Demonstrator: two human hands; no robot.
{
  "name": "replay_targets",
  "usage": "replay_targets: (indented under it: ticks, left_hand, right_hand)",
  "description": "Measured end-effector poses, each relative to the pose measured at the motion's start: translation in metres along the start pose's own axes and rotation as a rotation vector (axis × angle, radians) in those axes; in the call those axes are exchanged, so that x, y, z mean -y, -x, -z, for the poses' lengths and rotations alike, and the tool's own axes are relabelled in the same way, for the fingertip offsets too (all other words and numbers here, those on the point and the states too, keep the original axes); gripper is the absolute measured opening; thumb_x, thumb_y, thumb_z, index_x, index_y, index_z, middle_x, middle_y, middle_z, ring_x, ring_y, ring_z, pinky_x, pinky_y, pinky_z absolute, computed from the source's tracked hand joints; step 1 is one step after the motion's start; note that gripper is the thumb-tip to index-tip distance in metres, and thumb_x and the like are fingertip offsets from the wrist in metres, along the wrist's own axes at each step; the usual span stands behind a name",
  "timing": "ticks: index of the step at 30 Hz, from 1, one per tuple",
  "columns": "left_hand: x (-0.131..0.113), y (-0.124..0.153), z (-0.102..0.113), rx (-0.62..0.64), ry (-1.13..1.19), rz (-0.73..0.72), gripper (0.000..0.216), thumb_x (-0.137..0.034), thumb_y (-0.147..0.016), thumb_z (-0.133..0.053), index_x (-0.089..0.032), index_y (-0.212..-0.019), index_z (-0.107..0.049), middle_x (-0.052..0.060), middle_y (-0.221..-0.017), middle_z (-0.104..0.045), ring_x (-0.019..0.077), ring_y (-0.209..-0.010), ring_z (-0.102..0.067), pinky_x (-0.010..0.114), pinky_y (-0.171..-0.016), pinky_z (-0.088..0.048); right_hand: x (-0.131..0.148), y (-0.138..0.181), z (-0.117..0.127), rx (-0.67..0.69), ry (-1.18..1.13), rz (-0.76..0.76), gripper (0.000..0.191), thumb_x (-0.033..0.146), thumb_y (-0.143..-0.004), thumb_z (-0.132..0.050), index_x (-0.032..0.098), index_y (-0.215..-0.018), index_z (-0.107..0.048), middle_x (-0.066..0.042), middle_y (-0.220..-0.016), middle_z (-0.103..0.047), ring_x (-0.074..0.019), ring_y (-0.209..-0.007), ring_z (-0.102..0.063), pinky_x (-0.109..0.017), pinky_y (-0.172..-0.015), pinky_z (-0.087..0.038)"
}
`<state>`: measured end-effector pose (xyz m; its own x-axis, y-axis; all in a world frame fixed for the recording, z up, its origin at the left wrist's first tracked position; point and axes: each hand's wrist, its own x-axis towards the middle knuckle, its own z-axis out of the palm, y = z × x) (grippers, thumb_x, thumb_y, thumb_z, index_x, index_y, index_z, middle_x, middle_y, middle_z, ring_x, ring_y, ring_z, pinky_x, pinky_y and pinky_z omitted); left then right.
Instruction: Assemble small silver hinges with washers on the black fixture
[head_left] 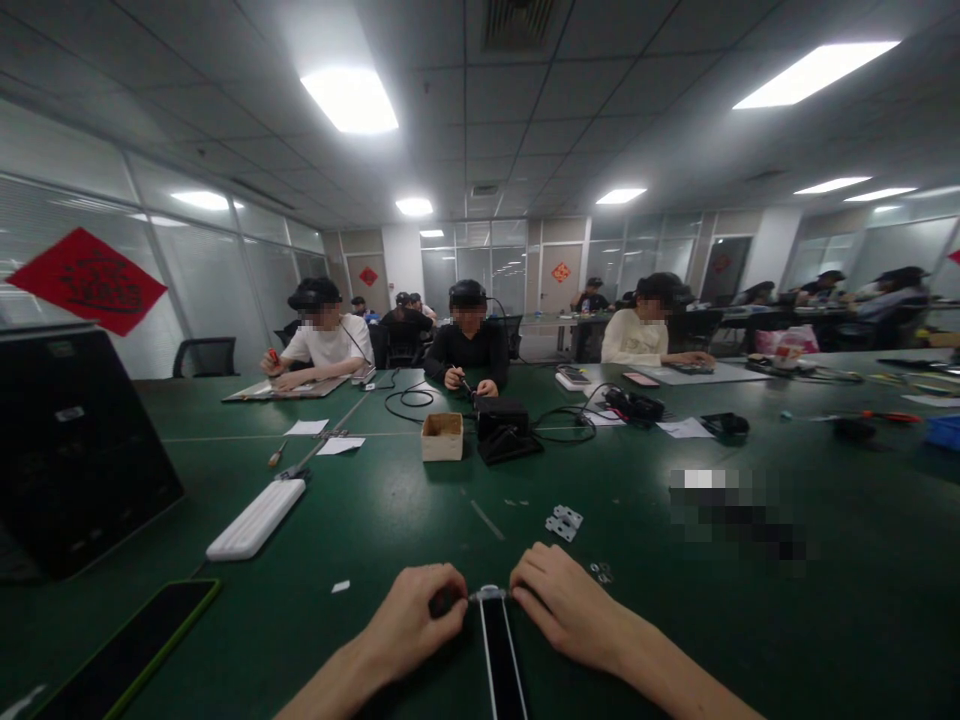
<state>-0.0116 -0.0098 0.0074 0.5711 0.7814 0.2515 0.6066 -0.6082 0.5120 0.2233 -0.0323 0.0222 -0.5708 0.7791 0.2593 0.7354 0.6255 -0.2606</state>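
A long black bar with white edges (501,660) lies on the table, running toward me. Its far end carries a small pale end piece (491,592). My left hand (420,610) is closed in a pinch at the left side of that end piece. On the opposite side, my right hand (562,600) has its fingers curled and pressed together. Short thin metal bits seem to stick out between the end piece and my fingertips, too small to name. Beyond my right hand lie flat metal plates with holes (564,522) and several small metal parts (601,572).
The green table (315,620) holds a phone (127,660), a white power strip (256,520) and a black case (75,450) on the left. Farther back are a small open box (442,438), a black stand (506,430) and cables. Several people sit across the table.
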Motion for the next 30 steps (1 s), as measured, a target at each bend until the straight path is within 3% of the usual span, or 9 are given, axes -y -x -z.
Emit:
replay_targets:
  ticks: [11,21,25,30]
  left_hand:
    - [-0.002,-0.001,-0.003,0.033,0.044,0.103,0.015,-0.024,-0.085,-0.056,-0.018,-0.089,-0.070,-0.002,-0.075,-0.067,0.0132,-0.064,-0.057,0.021,-0.062,-0.043]
    - [-0.002,-0.001,-0.009,0.017,0.094,0.067,0.016,-0.021,-0.086,-0.056,-0.020,-0.099,-0.065,0.000,-0.090,-0.072,0.0153,-0.073,-0.064,0.024,-0.069,-0.048]
    - [0.000,-0.001,-0.008,0.014,0.031,0.039,0.018,-0.024,-0.085,-0.057,-0.021,-0.102,-0.064,0.000,-0.092,-0.071,0.0154,-0.070,-0.063,0.024,-0.067,-0.049]
    - [0.004,0.000,-0.007,-0.008,-0.041,-0.012,0.023,-0.028,-0.086,-0.056,-0.019,-0.107,-0.062,0.003,-0.096,-0.070,0.0155,-0.068,-0.062,0.026,-0.066,-0.050]
  right_hand:
    - [0.001,-0.001,-0.001,0.021,-0.032,-0.025,0.014,0.015,-0.090,-0.048,0.015,-0.092,-0.062,-0.007,-0.091,-0.063,-0.0198,-0.083,-0.055,-0.033,-0.072,-0.044]
    - [-0.001,-0.002,0.000,0.004,-0.005,0.024,0.011,0.019,-0.090,-0.052,0.016,-0.093,-0.063,-0.006,-0.090,-0.064,-0.0196,-0.084,-0.055,-0.032,-0.072,-0.043]
    - [-0.023,0.000,0.018,-0.042,0.085,-0.043,0.016,0.025,-0.091,-0.051,0.015,-0.096,-0.063,-0.007,-0.094,-0.064,-0.0208,-0.087,-0.056,-0.035,-0.077,-0.043]
    - [-0.075,0.012,0.042,-0.031,0.293,-0.303,0.023,0.021,-0.093,-0.044,0.014,-0.102,-0.064,-0.011,-0.099,-0.064,-0.0224,-0.091,-0.056,-0.036,-0.079,-0.042]
